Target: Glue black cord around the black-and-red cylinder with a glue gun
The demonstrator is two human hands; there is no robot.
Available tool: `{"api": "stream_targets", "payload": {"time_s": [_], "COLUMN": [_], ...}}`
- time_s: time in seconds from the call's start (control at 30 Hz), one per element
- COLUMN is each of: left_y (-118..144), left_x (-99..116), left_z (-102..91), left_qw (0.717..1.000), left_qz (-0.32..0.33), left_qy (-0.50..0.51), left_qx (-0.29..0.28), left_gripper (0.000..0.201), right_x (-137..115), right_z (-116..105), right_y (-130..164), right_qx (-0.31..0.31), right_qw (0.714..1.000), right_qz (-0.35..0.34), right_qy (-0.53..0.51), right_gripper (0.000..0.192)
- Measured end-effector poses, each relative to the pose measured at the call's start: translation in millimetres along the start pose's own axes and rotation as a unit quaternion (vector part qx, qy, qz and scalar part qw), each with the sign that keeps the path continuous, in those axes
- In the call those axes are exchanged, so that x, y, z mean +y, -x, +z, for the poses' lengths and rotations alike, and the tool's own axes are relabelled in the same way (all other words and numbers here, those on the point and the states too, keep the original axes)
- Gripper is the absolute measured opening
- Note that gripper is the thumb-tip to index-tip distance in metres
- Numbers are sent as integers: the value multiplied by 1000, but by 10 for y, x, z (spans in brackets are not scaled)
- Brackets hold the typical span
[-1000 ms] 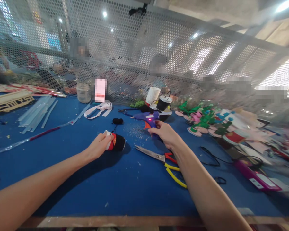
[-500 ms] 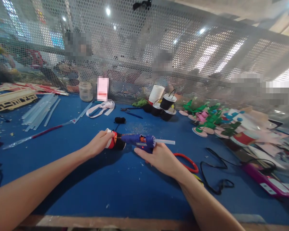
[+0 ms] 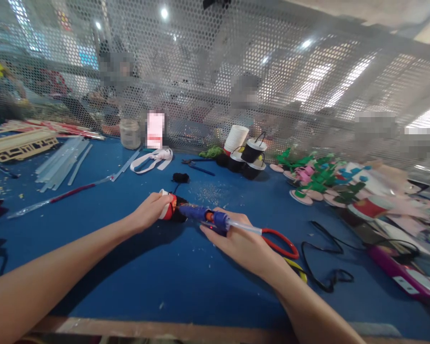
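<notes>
My left hand (image 3: 153, 211) is closed around a small paper cup (image 3: 167, 211), red and white at one end and wrapped in black at the other. The cup lies on its side just above the blue table. In my right hand (image 3: 238, 239) is a blue hot glue gun (image 3: 200, 213), its nozzle pointing left at the cup's black-wrapped part. Whether the tip touches the cup I cannot tell. A clear glue stick (image 3: 245, 226) sticks out of the gun's rear. Behind the cup lies a small bundle of black yarn (image 3: 180, 178), with a strand running toward the cup.
Stacked cups (image 3: 236, 138) and black-wrapped cups (image 3: 252, 150) stand at the back beside pliers (image 3: 200, 167). Glue sticks (image 3: 60, 162) lie left. Felt-like green plants (image 3: 318, 177), a black cord (image 3: 322, 258) and a purple power strip (image 3: 401, 270) are right. A perforated metal screen (image 3: 200, 71) rises behind.
The glue gun has tilted, its rear end lower and its glue stick now slanting down to the right. My left hand still holds the cup. The whole view has shifted slightly.
</notes>
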State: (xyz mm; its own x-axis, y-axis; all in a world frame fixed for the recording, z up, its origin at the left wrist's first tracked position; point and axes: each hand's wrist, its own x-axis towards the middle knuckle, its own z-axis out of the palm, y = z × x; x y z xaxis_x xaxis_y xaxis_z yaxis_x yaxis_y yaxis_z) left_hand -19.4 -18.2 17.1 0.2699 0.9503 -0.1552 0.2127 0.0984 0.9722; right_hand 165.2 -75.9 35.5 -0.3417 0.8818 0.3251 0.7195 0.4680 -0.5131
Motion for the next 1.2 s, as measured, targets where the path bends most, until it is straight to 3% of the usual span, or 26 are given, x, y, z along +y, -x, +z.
{"api": "stream_targets", "payload": {"time_s": [0.5,0.8,1.0,1.2], "left_y": [-40,-23,-22,-15], "left_x": [-71,-46,-70,-82], "left_z": [-13,-3,-12,-23], "left_qw": [999,1000,999,995], "left_qz": [-4,6,29,49], "left_qy": [46,6,-43,-81], "left_qx": [6,10,-4,-20], "left_gripper": [23,25,28,30], "right_x": [-46,-34,12,29], "right_z": [12,2,-6,-38], "right_y": [27,37,5,-4], "right_qx": [-44,-31,15,10], "right_qw": [999,999,1000,999], "right_qz": [0,-4,-9,3], "right_qy": [23,25,-9,-30], "right_gripper": [13,15,14,15]}}
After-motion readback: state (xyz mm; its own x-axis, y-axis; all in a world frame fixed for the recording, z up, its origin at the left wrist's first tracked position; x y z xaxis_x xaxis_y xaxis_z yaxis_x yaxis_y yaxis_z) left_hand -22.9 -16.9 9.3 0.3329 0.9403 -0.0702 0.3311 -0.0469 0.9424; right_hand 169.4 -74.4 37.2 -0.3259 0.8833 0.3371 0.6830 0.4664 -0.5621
